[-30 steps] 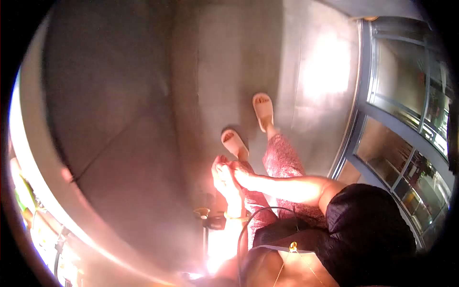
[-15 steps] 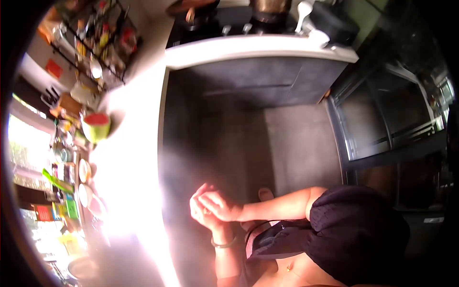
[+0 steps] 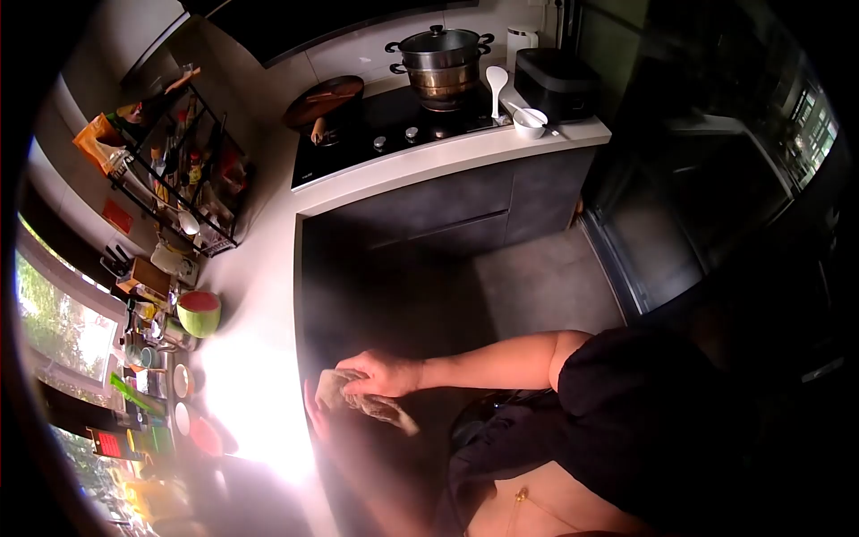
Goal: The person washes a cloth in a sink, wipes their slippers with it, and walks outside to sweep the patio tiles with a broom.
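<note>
A greyish-brown cloth (image 3: 365, 404) is bunched in my right hand (image 3: 380, 371), with its loose end hanging down toward the lower right. My right arm reaches across from the right, in front of the dark cabinets. My left hand (image 3: 316, 413) shows only as a pinkish blur beside the cloth, near the edge of the bright counter (image 3: 255, 358). Its fingers are smeared by motion and glare, so whether it touches the cloth is unclear.
A steamer pot (image 3: 440, 67), a wok (image 3: 324, 100), a white bowl (image 3: 528, 127) and a black appliance (image 3: 559, 85) stand at the back. Along the left are a black rack (image 3: 183, 170), a knife block (image 3: 143, 279), a cut watermelon (image 3: 199, 315) and several bowls.
The view has swung up from the floor to the stove and left counter. My hands, which were clasped together, have separated somewhat, and a cloth now shows in my right hand.
</note>
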Available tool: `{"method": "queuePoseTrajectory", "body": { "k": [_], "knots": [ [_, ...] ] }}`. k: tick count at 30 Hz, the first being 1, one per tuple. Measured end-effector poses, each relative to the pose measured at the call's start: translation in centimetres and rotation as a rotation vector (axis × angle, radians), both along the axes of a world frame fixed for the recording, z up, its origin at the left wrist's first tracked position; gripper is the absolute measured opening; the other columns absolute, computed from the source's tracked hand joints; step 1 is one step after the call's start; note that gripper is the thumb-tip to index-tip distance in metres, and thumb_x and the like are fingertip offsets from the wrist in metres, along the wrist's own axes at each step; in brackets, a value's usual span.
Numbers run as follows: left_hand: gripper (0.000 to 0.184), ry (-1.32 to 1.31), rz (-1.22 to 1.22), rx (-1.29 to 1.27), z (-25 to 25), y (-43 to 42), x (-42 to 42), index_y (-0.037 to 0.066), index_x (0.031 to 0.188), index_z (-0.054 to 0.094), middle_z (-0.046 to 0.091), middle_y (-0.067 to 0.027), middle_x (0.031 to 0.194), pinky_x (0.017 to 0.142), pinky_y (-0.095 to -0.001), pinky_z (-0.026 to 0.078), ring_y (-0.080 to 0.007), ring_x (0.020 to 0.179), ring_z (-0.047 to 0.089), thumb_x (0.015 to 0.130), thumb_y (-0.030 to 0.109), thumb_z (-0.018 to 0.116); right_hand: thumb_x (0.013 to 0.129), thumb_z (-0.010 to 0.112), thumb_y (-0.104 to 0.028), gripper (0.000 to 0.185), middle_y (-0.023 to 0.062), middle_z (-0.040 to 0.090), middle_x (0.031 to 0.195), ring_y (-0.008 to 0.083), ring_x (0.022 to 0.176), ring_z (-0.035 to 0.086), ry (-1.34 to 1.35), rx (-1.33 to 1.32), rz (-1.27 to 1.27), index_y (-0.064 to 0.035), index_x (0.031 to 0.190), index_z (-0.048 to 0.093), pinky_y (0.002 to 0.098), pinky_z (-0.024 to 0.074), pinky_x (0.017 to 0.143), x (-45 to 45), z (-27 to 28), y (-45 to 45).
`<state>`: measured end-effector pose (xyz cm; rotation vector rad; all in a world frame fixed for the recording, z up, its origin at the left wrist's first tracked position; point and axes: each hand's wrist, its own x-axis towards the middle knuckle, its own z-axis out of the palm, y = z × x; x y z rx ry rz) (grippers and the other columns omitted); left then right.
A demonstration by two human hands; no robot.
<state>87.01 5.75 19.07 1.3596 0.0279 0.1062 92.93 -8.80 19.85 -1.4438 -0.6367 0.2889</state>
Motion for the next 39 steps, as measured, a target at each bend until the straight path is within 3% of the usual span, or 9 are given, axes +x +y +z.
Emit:
{"method": "queuePoseTrajectory", "body": {
  "k": [1, 7, 11, 14, 15, 18, 22, 31, 39],
  "knots": [
    [0.061, 0.034, 0.023, 0.374, -0.2, 0.6, -0.5, 0.005, 0.134, 0.023, 0.037, -0.0154, 0.128, 0.092, -0.0386, 0.036, -0.0275, 0.111, 0.044, 0.089, 0.043, 0.039, 0.079, 0.056, -0.01, 0.015, 0.0101, 0.061, 0.075, 0.0167, 0.068, 0.057, -0.001, 0.004, 0.001, 0.0025, 0.087, 0.055, 0.0291, 0.0445, 0.063, 0.0, 0.0, 0.1],
    [0.043, 0.13, -0.095, -0.273, -1.8, -0.2, -3.9, -0.001, 0.128, 0.032, 0.05, -0.0108, 0.114, 0.086, -0.0275, 0.039, -0.017, 0.102, 0.05, 0.092, 0.021, 0.042, 0.087, 0.05, -0.03, 0.036, 0.0116, 0.063, 0.069, 0.0214, 0.058, 0.06, -0.09, -0.176, 0.04, 0.0018, 0.072, 0.058, 0.0304, 0.0445, 0.056, -1.8, -0.5, 2.6],
    [0.036, 0.049, -0.098, -0.081, -1.0, 0.8, -3.8, -0.002, 0.121, 0.041, 0.053, -0.0091, 0.109, 0.083, -0.0246, 0.04, -0.0149, 0.097, 0.052, 0.092, 0.019, 0.042, 0.087, 0.048, -0.04, 0.043, 0.0058, 0.064, 0.075, 0.0128, 0.075, 0.059, 0.529, -0.18, 0.145, 0.0003, 0.077, 0.06, 0.0263, 0.0454, 0.066, -1.6, -0.5, 3.3],
    [0.028, -0.103, 0.108, 0.455, 0.1, 4.4, -3.5, -0.004, 0.107, 0.052, 0.058, -0.0095, 0.1, 0.078, -0.0239, 0.043, -0.0151, 0.088, 0.055, 0.091, 0.016, 0.042, 0.074, 0.068, -0.03, 0.036, 0.0069, 0.058, 0.084, 0.0127, 0.081, 0.054, 0.362, 0.01, 0.109, 0.0011, 0.09, 0.058, 0.0249, 0.0453, 0.071, -2.8, -0.6, 6.0],
    [0.029, 0.1, 0.106, 0.108, 1.4, 6.0, -4.2, -0.005, 0.107, 0.053, 0.059, -0.0101, 0.096, 0.074, -0.0249, 0.045, -0.0157, 0.085, 0.056, 0.091, 0.016, 0.043, 0.071, 0.071, -0.024, 0.036, 0.0077, 0.058, 0.086, 0.0135, 0.084, 0.054, 0.365, 0.062, 0.122, 0.0012, 0.092, 0.057, 0.0251, 0.0452, 0.072, -3.5, -0.9, 7.5],
    [0.029, -0.486, 0.206, 1.253, 3.6, 12.3, -5.5, -0.004, 0.105, 0.055, 0.058, -0.0085, 0.094, 0.075, -0.0256, 0.045, -0.0142, 0.083, 0.055, 0.09, 0.019, 0.045, 0.069, 0.071, -0.015, 0.038, 0.0055, 0.059, 0.087, 0.0113, 0.08, 0.054, 0.398, -0.106, 0.415, 0.0008, 0.1, 0.056, 0.0249, 0.0454, 0.07, -3.4, -0.4, 12.0],
    [0.015, 0.005, 0.314, 0.159, 2.9, 21.0, -7.8, -0.004, 0.093, 0.055, 0.057, -0.0067, 0.083, 0.069, -0.0275, 0.046, -0.0139, 0.077, 0.055, 0.083, 0.004, 0.046, 0.074, 0.065, -0.011, 0.026, 0.0008, 0.061, 0.084, 0.0065, 0.077, 0.053, 0.261, -0.328, 0.564, 0.0015, 0.096, 0.06, 0.0234, 0.0451, 0.069, -3.0, -1.7, 18.1],
    [0.018, -0.002, 0.479, -0.208, 1.3, 34.2, -16.2, -0.001, 0.094, 0.058, 0.062, -0.004, 0.084, 0.068, -0.022, 0.046, -0.0089, 0.074, 0.058, 0.087, 0.014, 0.05, 0.076, 0.063, -0.011, 0.032, 0.0001, 0.053, 0.069, 0.0033, 0.051, 0.045, 0.501, -0.298, 0.785, -0.0034, 0.104, 0.05, 0.0165, 0.0341, 0.042, -3.2, 0.9, 29.4],
    [0.018, -0.114, 0.606, -0.099, 9.7, 47.0, -22.0, -0.005, 0.094, 0.057, 0.063, -0.011, 0.087, 0.074, -0.0277, 0.05, -0.0181, 0.078, 0.062, 0.083, 0.008, 0.051, 0.073, 0.066, -0.009, 0.037, 0.0043, 0.056, 0.083, 0.0106, 0.069, 0.053, 0.136, -0.042, 0.902, -0.0042, 0.106, 0.05, 0.0211, 0.0465, 0.062, -2.9, 6.5, 44.6]
  ]
}}
